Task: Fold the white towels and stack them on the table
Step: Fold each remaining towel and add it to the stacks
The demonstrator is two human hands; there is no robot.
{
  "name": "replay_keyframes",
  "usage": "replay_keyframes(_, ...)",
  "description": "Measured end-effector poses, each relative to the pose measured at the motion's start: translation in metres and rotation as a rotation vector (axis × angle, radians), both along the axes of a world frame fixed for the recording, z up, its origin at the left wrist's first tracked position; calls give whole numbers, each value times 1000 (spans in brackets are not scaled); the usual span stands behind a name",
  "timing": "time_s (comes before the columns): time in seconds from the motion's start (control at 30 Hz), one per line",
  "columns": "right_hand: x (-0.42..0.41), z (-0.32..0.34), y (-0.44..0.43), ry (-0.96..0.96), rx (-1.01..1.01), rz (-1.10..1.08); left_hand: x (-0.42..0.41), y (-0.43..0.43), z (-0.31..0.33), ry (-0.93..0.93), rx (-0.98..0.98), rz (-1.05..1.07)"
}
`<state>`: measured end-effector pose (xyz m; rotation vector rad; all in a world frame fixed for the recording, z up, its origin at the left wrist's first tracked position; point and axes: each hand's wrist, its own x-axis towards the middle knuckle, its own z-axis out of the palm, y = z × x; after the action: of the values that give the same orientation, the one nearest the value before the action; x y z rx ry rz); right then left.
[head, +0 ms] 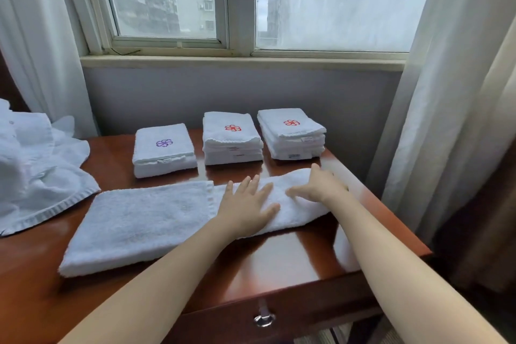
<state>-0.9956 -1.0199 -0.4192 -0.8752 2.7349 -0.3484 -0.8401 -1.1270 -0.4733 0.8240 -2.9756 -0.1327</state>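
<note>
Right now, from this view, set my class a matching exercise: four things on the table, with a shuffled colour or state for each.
1 left towel stack
2 middle towel stack
3 long towel
4 towel heap

A crumpled, unfolded
B red emblem
C under left hand and right hand
D purple emblem

Pairs: 1-D, 2-B, 3-C, 4-A

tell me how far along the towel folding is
Done: the purple-logo stack, middle red-logo stack and right red-logo stack stand folded at the back. In hand: left hand and right hand lie flat on the long towel. To do: the crumpled heap, not yet folded.
</note>
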Motion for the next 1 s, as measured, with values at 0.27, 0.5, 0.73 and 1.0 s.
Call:
replay_keyframes(0.27, 2, 29, -2, -428, -398, 167, -2, 6, 32, 135, 440, 55)
replay_keyframes(0.5, 67, 87, -25, -677, -850, 301, 34, 5, 104, 750, 1132, 135)
replay_keyframes(0.73, 137, 105, -81, -796, -950, 385, 113, -31, 135, 822, 1300, 28)
replay_keyframes(1.0, 215, 70, -120, -745, -652, 493, 193, -78, 103, 864, 1434, 237)
